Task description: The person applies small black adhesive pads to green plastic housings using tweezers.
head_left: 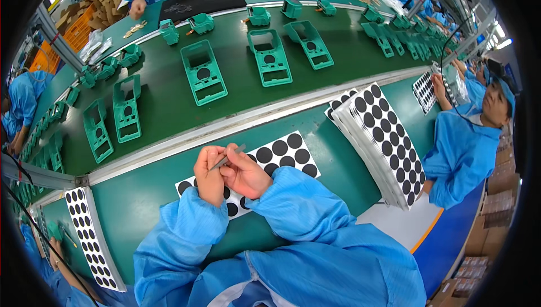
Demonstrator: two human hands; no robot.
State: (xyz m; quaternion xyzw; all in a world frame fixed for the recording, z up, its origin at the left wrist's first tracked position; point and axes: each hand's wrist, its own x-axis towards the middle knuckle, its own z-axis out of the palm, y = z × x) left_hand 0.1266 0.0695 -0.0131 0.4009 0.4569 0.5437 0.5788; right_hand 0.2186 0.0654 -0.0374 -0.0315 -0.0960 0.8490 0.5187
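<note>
Just above a white sheet of round black stickers [280, 148], my two hands meet in front of me. A slim grey metal tool [220, 163], tapered like tweezers, lies between their fingers. My left hand [209, 176] is closed, its fingertips pinched at the tool's narrower end. The thumb and fingers of my right hand [248, 176] close around the tool nearer its wider end. Its exact kind is hard to make out, since fingers cover part of it. The sheet lies flat on the green table [332, 186], partly hidden by my hands and sleeves.
A thick stack of sticker sheets [389, 149] stands to the right, another stack [90, 239] to the left. Beyond a metal rail [225, 129], a green conveyor belt [163, 115] carries several green plastic housings [204, 74]. Co-workers sit opposite and beside me, including a person [468, 132] at right.
</note>
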